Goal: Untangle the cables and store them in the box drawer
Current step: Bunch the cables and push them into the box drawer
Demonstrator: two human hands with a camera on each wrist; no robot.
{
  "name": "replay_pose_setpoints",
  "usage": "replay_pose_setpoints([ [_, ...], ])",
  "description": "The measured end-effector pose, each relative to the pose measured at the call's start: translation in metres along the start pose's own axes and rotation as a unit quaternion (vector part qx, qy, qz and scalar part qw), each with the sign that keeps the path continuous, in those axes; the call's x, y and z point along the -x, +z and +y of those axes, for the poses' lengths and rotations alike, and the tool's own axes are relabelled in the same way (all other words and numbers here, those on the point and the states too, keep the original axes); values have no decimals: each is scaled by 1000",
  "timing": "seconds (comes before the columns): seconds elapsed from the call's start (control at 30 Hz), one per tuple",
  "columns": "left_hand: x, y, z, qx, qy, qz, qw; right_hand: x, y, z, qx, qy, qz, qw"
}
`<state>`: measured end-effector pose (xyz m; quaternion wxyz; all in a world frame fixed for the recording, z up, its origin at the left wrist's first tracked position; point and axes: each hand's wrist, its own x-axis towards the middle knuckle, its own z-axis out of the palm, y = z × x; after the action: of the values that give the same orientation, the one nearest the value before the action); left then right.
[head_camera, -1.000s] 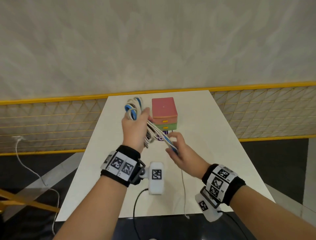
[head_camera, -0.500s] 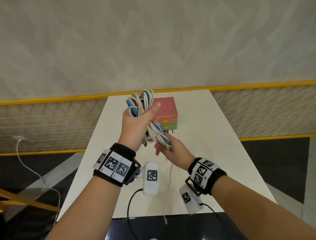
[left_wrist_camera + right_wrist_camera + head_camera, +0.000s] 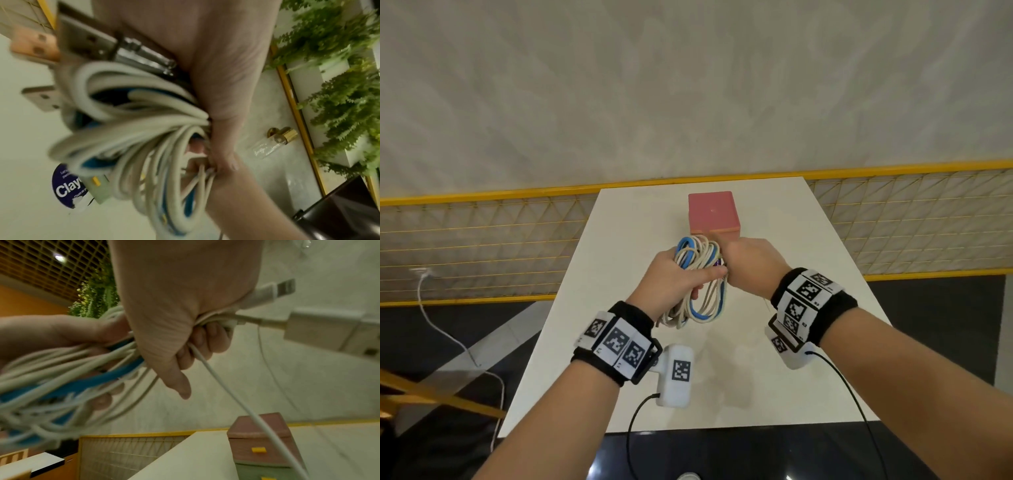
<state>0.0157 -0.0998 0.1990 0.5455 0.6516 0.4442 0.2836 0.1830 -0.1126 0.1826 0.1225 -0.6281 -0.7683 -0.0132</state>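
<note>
A tangled bundle of white and blue cables (image 3: 698,274) hangs above the white table, just in front of the drawer box (image 3: 712,212). The box has a pink top, with a pink drawer (image 3: 261,449) and a green drawer below it, both with yellow handles. My left hand (image 3: 688,284) grips the bundle's middle, thumb across the strands (image 3: 144,129). My right hand (image 3: 743,263) sits tight against the bundle's right side, fist curled round white cable ends. Two connectors (image 3: 273,290) stick out of that fist, and a thin white cable (image 3: 246,410) trails down from it.
The white table (image 3: 808,342) is narrow, its near edge below my wrists. A round purple label (image 3: 65,186) lies by the box. A yellow mesh railing (image 3: 482,240) runs behind the table. Black leads (image 3: 633,428) hang from my wrist cameras.
My left hand has lowered the bundle from in front of the box toward the table. My right hand has moved up against the bundle and now grips cable ends.
</note>
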Motion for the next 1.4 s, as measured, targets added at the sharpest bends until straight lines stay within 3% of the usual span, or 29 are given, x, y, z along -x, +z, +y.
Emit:
replay_pose_setpoints([
  [0.17, -5, 10, -9, 52, -8, -27, 998, -5, -5, -4, -115, -41, -6, 992],
  [0.33, -11, 7, -9, -48, -5, -37, 998, 3, -9, 3, -328, -27, -95, 940],
  [0.4, -12, 10, -13, -63, -10, -20, 998, 3, -12, 6, -343, -24, -112, 932],
  [0.5, -11, 11, -16, -37, -16, 9, 999, 6, -20, 16, -305, -15, -101, 947],
  [0.63, -11, 5, -16, 18, -12, 36, 999, 25, -6, 30, -319, 56, -102, 941],
  [0.73, -11, 6, -15, 48, -3, 47, 998, 33, 11, 24, -395, 79, -50, 914],
  [0.8, -10, 8, -12, 63, 0, 48, 997, 35, 16, 14, -473, 76, -20, 878],
  [0.9, -11, 7, -10, 89, -5, 45, 995, 36, 19, 2, -593, 95, -41, 798],
  [0.97, -12, 5, -8, 98, -2, 48, 994, 37, 16, -6, -630, 87, -74, 768],
  [1.03, -12, 5, -8, 115, -5, 54, 992, 37, 16, -14, -597, 69, -74, 796],
  [1.2, -11, 9, -10, 115, -7, 65, 991, 30, 14, -14, -454, 118, 62, 881],
  [1.3, -9, 16, -5, 129, 16, 76, 989, 24, 17, -19, -447, 112, 93, 883],
  [1.4, -10, 22, -3, 137, 28, 99, 985, 15, 23, -25, -425, 80, 74, 899],
])
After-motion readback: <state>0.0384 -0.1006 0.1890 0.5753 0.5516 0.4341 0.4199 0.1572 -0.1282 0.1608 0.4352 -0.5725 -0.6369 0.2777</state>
